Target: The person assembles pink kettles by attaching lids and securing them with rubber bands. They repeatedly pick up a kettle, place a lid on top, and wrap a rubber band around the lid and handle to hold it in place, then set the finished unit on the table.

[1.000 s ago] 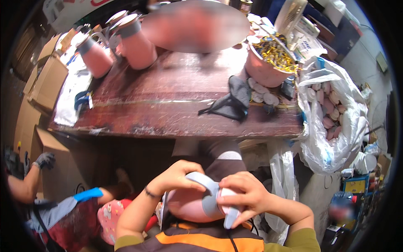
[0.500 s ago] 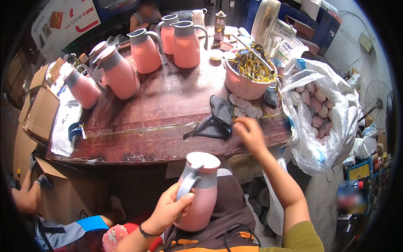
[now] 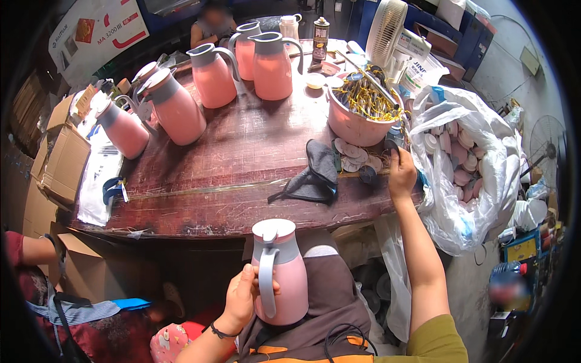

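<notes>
"The right hand [image 3: 402, 174] has moved from the grey cloth [image 3: 313, 174] to three o'clock, fingertips at a dark disc [image 3: 391, 146]; can't tell if it's pinched."

"The pink thermal jug [image 3: 290, 287]?"

"Six o'clock, left hand [image 3: 241, 297] round its handle [image 3: 266, 275]: probably rigid, slick-bodied, best held there."

So one jug [image 3: 293, 281] is in the left hand [image 3: 242, 296] over the lap [image 3: 333, 284], more jugs [image 3: 215, 83] stand on the tabletop [image 3: 242, 148] beyond. Bag [image 3: 451, 227] right of the right hand [image 3: 402, 176], tub [image 3: 357, 128] just ahead-left, cloth [image 3: 321, 164] further left.
</notes>
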`<control>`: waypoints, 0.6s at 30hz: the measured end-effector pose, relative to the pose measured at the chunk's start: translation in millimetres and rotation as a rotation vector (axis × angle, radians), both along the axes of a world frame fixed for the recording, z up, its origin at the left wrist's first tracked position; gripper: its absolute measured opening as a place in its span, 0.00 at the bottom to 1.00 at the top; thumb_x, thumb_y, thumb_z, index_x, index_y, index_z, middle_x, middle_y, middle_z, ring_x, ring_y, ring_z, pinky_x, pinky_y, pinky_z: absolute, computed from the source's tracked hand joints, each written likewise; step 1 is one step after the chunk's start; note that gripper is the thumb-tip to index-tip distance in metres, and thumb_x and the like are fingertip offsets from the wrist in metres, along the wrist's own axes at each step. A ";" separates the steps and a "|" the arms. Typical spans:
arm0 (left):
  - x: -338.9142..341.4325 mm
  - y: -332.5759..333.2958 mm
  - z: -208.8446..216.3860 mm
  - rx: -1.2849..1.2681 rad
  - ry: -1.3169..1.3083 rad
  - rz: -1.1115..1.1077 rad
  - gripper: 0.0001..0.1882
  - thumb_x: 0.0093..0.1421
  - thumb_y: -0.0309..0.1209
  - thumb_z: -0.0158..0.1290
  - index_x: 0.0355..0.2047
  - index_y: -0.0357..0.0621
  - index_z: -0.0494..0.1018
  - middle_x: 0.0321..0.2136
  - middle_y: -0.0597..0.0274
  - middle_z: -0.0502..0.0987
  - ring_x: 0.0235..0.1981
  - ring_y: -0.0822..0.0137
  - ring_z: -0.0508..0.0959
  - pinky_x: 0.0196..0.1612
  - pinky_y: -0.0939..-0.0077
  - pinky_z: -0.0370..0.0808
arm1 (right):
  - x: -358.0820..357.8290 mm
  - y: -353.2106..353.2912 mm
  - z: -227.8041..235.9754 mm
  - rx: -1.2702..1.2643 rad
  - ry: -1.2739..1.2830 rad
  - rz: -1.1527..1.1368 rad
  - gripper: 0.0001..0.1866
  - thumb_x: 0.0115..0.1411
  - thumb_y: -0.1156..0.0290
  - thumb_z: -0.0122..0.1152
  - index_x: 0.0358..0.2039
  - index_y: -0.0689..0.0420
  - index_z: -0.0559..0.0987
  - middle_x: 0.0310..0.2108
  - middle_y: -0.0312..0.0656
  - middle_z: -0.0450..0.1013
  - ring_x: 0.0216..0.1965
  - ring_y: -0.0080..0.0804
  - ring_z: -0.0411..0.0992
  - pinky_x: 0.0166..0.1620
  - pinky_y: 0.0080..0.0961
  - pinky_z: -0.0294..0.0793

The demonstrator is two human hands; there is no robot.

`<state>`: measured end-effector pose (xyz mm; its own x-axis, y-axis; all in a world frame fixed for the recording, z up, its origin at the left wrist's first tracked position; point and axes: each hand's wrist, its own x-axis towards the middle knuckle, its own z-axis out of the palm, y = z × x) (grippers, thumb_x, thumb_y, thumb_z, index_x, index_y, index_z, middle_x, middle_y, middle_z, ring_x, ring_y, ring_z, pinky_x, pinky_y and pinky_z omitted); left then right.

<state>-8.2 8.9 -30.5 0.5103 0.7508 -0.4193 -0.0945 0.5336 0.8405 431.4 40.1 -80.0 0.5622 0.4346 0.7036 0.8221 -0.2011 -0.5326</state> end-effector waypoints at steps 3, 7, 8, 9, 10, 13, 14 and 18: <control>-4.5 3.5 -10.7 -0.083 -0.052 0.002 0.19 0.69 0.41 0.43 0.46 0.35 0.69 0.29 0.52 0.79 0.28 0.66 0.80 0.36 0.72 0.79 | -69.5 -24.7 31.5 0.105 0.702 0.301 0.10 0.68 0.66 0.50 0.35 0.59 0.75 0.23 0.34 0.72 0.23 0.20 0.74 0.24 0.17 0.66; -10.4 11.0 -26.4 -0.037 -0.070 -0.135 0.18 0.66 0.28 0.47 0.54 0.35 0.66 0.33 0.52 0.80 0.31 0.67 0.81 0.37 0.74 0.79 | -184.3 -69.8 35.3 -0.031 1.064 0.563 0.08 0.65 0.69 0.53 0.33 0.60 0.74 0.26 0.35 0.74 0.26 0.20 0.75 0.25 0.17 0.68; -8.0 13.5 -22.1 -0.006 -0.056 -0.188 0.19 0.66 0.27 0.47 0.56 0.36 0.65 0.35 0.53 0.79 0.33 0.68 0.80 0.38 0.75 0.79 | -209.7 -81.0 26.4 -0.058 1.055 0.609 0.07 0.64 0.70 0.55 0.34 0.61 0.76 0.27 0.36 0.75 0.26 0.21 0.75 0.27 0.18 0.70; -6.4 14.1 -18.7 0.028 -0.043 -0.241 0.20 0.65 0.26 0.47 0.58 0.38 0.65 0.37 0.54 0.79 0.34 0.69 0.80 0.40 0.76 0.78 | -231.8 -90.9 19.4 -0.084 1.040 0.658 0.06 0.62 0.72 0.57 0.36 0.61 0.77 0.27 0.38 0.76 0.26 0.22 0.76 0.28 0.19 0.71; -7.5 11.8 -21.8 0.104 0.018 -0.272 0.22 0.64 0.25 0.48 0.59 0.39 0.64 0.39 0.58 0.79 0.38 0.71 0.79 0.43 0.78 0.76 | -249.3 -99.3 14.9 -0.160 0.866 0.682 0.07 0.60 0.73 0.59 0.38 0.61 0.78 0.27 0.40 0.76 0.25 0.26 0.76 0.30 0.21 0.73; -7.5 8.7 -22.9 0.168 0.011 -0.267 0.20 0.64 0.26 0.49 0.57 0.38 0.68 0.41 0.61 0.78 0.41 0.72 0.78 0.46 0.78 0.74 | -277.8 -108.8 24.0 -0.306 0.558 0.803 0.13 0.56 0.73 0.62 0.43 0.58 0.79 0.29 0.46 0.77 0.27 0.35 0.78 0.31 0.25 0.74; -9.7 10.8 -20.9 0.197 0.055 -0.312 0.18 0.64 0.26 0.49 0.55 0.38 0.69 0.41 0.60 0.79 0.41 0.72 0.78 0.45 0.78 0.74 | -281.6 -110.1 15.0 -0.296 0.524 0.807 0.13 0.57 0.73 0.62 0.43 0.56 0.79 0.31 0.45 0.78 0.29 0.38 0.78 0.32 0.28 0.75; -15.3 9.9 -24.8 0.413 0.190 -0.304 0.13 0.64 0.27 0.49 0.48 0.38 0.75 0.38 0.60 0.79 0.39 0.71 0.78 0.44 0.77 0.74 | -277.1 -110.2 16.9 -0.365 0.606 0.868 0.13 0.58 0.73 0.60 0.45 0.57 0.79 0.32 0.46 0.78 0.31 0.37 0.78 0.35 0.26 0.75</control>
<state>-23.5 18.7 -55.3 0.6738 0.7032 -0.2271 0.1865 0.1355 0.9731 154.2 -70.1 -63.1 0.1747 0.9704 0.1670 0.3844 0.0890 -0.9189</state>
